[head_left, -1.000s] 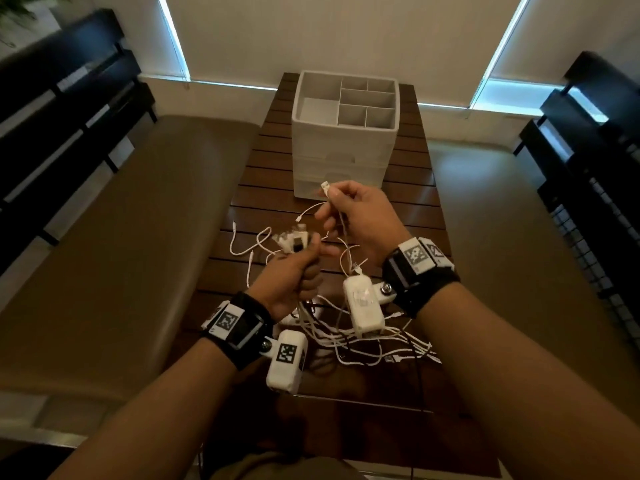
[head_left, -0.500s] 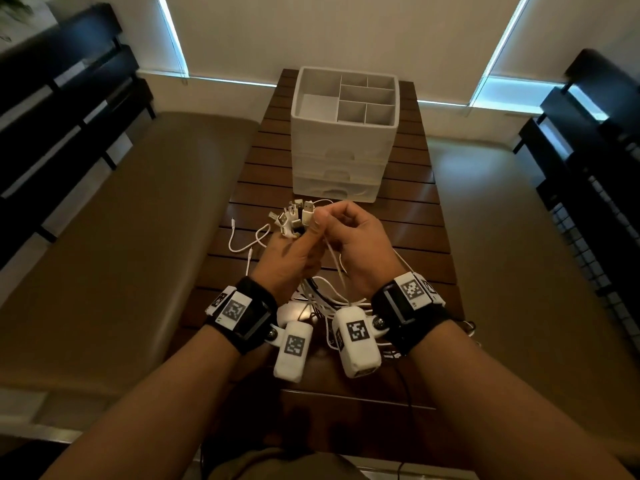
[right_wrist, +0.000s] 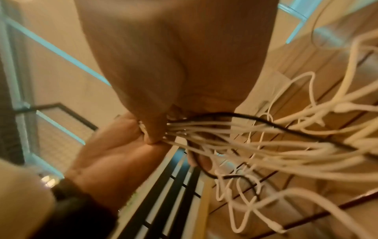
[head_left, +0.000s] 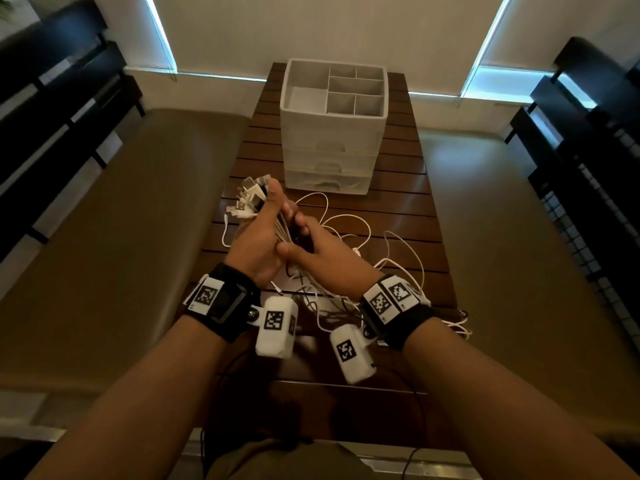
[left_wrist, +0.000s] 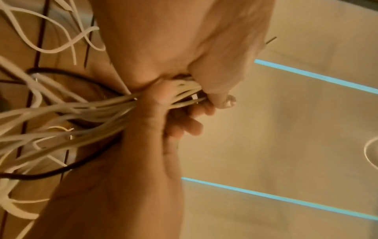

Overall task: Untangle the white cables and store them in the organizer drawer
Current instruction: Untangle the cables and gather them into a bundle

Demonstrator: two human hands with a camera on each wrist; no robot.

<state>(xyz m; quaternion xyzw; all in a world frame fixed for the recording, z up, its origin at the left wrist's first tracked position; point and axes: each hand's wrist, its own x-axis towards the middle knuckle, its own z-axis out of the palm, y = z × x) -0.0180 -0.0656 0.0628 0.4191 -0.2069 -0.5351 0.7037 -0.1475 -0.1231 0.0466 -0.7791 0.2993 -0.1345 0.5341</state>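
Note:
My left hand [head_left: 273, 209] grips a bundle of white cables [head_left: 282, 230] just below their plug ends [head_left: 249, 194], which fan out up and to the left. My right hand [head_left: 298, 237] is curled round the same bundle directly below the left hand. In the left wrist view the cables [left_wrist: 85, 111] run out from between both hands. In the right wrist view they spread [right_wrist: 255, 142] towards the table. The loose tails [head_left: 349, 226] loop over the slatted wooden table [head_left: 408, 202]. The white organizer [head_left: 332, 133] stands behind, its three drawers shut and its top compartments open.
A thin black cable [right_wrist: 266, 121] runs through the bundle in my right hand. Padded benches [head_left: 114, 237] flank the narrow table on both sides. Dark railings [head_left: 588, 150] stand at the far left and right. More cable tails hang off the table's right edge [head_left: 457, 327].
My right hand carried one plug end over to the left hand's bundle, then slid down to grip the cables below. Both hands have moved slightly away from me, towards the organizer.

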